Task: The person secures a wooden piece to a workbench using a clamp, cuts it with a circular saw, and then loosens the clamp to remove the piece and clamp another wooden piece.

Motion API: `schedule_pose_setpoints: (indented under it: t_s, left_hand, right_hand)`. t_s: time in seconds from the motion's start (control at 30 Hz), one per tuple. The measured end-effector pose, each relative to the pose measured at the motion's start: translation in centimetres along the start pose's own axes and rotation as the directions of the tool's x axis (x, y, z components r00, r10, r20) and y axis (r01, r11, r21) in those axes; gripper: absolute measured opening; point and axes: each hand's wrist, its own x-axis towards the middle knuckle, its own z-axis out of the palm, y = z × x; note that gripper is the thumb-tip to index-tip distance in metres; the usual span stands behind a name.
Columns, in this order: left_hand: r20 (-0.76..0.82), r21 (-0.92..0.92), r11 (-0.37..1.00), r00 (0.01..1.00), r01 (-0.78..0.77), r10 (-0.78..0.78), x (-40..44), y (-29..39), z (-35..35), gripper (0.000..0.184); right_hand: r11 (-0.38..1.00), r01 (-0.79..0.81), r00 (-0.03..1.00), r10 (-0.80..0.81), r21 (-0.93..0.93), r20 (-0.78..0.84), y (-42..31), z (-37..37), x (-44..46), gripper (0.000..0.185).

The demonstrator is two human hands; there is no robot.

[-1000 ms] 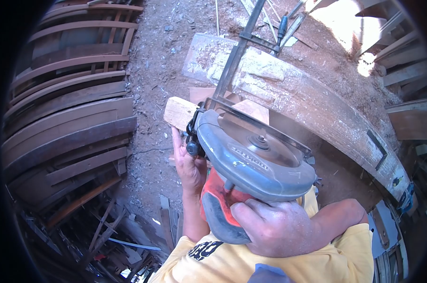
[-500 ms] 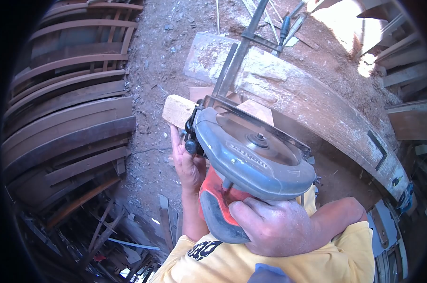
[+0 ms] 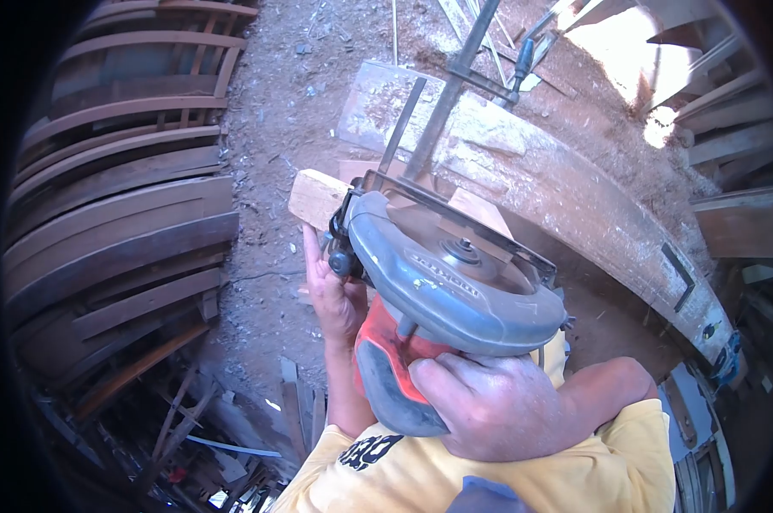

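Ground [image 3: 275,111]: brown, littered with chips and dust, centre-left to top. Stacked wooden panels [image 3: 130,231]: dark, flat-faced, curved in view, along the left edge. Board [image 3: 566,192]: long, pale, rough and dusty, from upper centre to lower right. Circular saw [image 3: 442,291]: frame centre; rounded grey guard with scuffs, round blade, red-and-black handle. Clamp [image 3: 442,124]: straight dark metal bar, top centre. Right hand [image 3: 497,406]: lower centre, wrapped around the saw handle. Left hand [image 3: 331,295]: left of the saw, index finger extended to the wood block; grip cannot be determined. Wood block [image 3: 316,198]: pale, blunt-ended, projecting left beyond the saw.
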Motion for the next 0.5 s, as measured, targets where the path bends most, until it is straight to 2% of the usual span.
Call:
schedule_pose_setpoints:
  t_s: [0.1, 0.17, 0.2, 0.27, 0.3, 0.33, 0.4, 0.47, 0.5]
  left_hand:
    - [0.014, 0.007, 1.000, 1.000, -0.013, 0.013, 1.0, 0.0, -2.4, 0.101]
    - [0.027, 0.027, 1.000, 1.000, 0.015, -0.016, 1.8, 0.5, -2.7, 0.101]
    - [-0.049, -0.253, 0.966, 0.996, 0.060, -0.074, 2.1, 0.6, -2.5, 0.100]
    - [-0.102, -0.527, 0.846, 0.982, 0.083, -0.160, 3.1, 1.5, -2.3, 0.098]
    - [-0.071, -0.335, 0.942, 0.996, 0.031, -0.058, 3.9, 1.9, -2.5, 0.097]
    - [-0.037, -0.176, 0.984, 0.998, 0.041, -0.048, 4.5, 2.5, -3.4, 0.095]
    - [0.030, 0.157, 0.987, 0.999, 0.022, -0.027, 5.8, 3.8, -5.3, 0.092]
    - [0.112, 0.070, 0.997, 0.994, -0.017, 0.009, 7.2, 3.7, -6.9, 0.073]
    - [0.152, 0.024, 0.999, 0.988, -0.034, 0.030, 8.0, 3.5, -7.8, 0.065]
  right_hand:
    - [1.000, 0.020, 0.998, -0.019, 0.013, -0.053, -0.1, 0.7, 1.4, 0.014]
    - [1.000, -0.002, 0.998, 0.003, 0.004, -0.062, -0.4, 1.3, 2.6, 0.038]
    - [1.000, -0.008, 0.998, 0.007, -0.002, -0.057, -0.6, 1.5, 3.2, 0.038]
    - [0.999, -0.032, 0.999, 0.031, -0.010, -0.044, -1.0, 2.0, 4.7, 0.038]
    - [0.998, -0.056, 0.998, 0.056, 0.008, 0.005, -1.4, 1.9, 5.5, 0.038]
    - [0.998, -0.068, 0.998, 0.068, -0.006, 0.002, -1.6, 2.2, 6.3, 0.038]
    - [0.997, -0.076, 0.997, 0.076, -0.002, 0.005, -2.0, 3.0, 8.1, 0.036]
    - [0.994, -0.107, 0.994, 0.107, 0.022, 0.009, -2.6, 4.0, 10.6, 0.030]
    - [0.993, -0.117, 0.993, 0.118, -0.033, 0.005, -2.9, 4.7, 12.0, 0.029]
